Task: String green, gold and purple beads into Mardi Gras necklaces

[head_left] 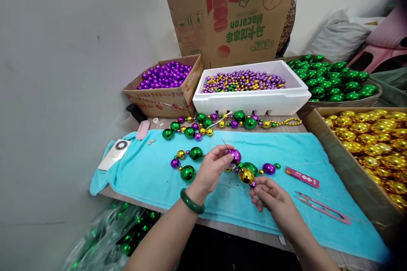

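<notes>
My left hand (212, 168), with a green bangle (192, 201) at its wrist, pinches a large shiny purple bead (234, 156). A thin needle (224, 143) sticks up beside that bead. Below it hangs a large gold bead (246, 175). My right hand (269, 194) has its fingers closed on a small purple bead (252, 184) just under the gold one. Behind my hands a beaded strand with a green bead (187, 173) and a purple bead (269, 168) lies on the turquoise towel (143, 173).
Another bead strand (250, 123) lies along the towel's far edge. Thread snips (324, 208) and a pink lighter (302, 177) are at right, a white device (114, 154) at left. Behind stand a purple-bead carton (165, 97) and a white foam box (251, 102); a gold-bead carton (352, 169) stands right.
</notes>
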A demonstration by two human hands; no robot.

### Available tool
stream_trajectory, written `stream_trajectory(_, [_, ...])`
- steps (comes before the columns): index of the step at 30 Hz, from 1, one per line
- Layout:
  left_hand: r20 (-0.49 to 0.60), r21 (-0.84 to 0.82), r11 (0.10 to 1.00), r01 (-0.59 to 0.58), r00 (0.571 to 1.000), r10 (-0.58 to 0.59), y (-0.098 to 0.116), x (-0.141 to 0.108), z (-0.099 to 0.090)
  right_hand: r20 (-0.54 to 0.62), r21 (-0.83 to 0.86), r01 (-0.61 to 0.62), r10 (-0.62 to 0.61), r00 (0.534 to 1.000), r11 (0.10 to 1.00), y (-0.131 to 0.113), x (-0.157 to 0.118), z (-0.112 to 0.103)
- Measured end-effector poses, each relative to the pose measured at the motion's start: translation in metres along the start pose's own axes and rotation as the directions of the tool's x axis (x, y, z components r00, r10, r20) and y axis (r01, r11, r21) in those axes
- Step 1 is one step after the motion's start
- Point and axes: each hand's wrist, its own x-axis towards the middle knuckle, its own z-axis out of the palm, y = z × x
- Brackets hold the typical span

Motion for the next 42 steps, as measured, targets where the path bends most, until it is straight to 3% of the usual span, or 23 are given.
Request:
stream_trajectory(6, [-0.098,0.251,0.962,-0.105,0.986,0.133,0.003,0.008,-0.002,0.01,0.001,-0.023,0.023,1.0,1.0,0.003,0.003,-0.006])
stream_trajectory(11, [-0.041,0.397,0.889,-0.228,0.963,0.265,0.011,0.009,0.005,-0.016,-0.142,-0.022,0.02,1.0,0.99,0.003,0.006,-0.005])
stream_trajectory(16, [-0.021,0.405,0.89,-0.21,0.971,0.238,0.019,0.0,0.02,-0.121,-0.43,0.158,-0.231,0.965,0.889,-0.011,0.002,-0.004])
stream_trajectory(20, [0.063,0.374,0.897,-0.235,0.972,0.228,0.029,-0.008,0.036,-0.032,-0.438,0.31,-0.359,0.933,0.844,-0.034,-0.006,0.008])
stream_trajectory(24, [0.099,0.362,0.879,-0.309,0.951,0.294,0.043,-0.006,0.046,0.042,-0.368,0.306,-0.313,0.949,0.878,-0.048,-0.006,0.02])
stream_trajectory(29, [0.063,0.276,0.898,-0.342,0.939,0.338,0.048,0.008,0.039,0.096,-0.269,0.208,-0.189,0.977,0.94,-0.047,-0.004,0.014])
stream_trajectory(31, [0.085,0.23,0.92,-0.319,0.948,0.307,0.042,0.009,0.035,0.078,-0.212,0.217,-0.205,0.976,0.953,-0.049,-0.006,0.01])
stream_trajectory(33, [0.203,0.257,0.926,-0.277,0.952,0.229,0.03,0.007,0.031,0.035,-0.117,0.247,-0.244,0.969,0.962,-0.055,-0.01,0.007])
stream_trajectory(35, [0.383,0.396,0.874,-0.28,0.916,0.12,0.013,0.002,0.029,0.006,-0.029,0.266,-0.266,0.964,0.964,-0.065,-0.014,0.007])
stream_trajectory(37, [0.513,0.553,0.759,-0.344,0.858,0.015,-0.006,-0.003,0.026,-0.015,0.033,0.292,-0.292,0.956,0.956,-0.076,-0.019,0.009])
stream_trajectory(39, [0.556,0.644,0.658,-0.391,0.83,-0.051,-0.023,-0.006,0.024,-0.048,0.079,0.34,-0.337,0.94,0.937,-0.086,-0.023,0.011])
stream_trajectory(42, [0.534,0.693,0.627,-0.356,0.838,-0.114,-0.036,-0.006,0.016,-0.152,0.124,0.446,-0.427,0.891,0.886,-0.102,-0.028,0.008])
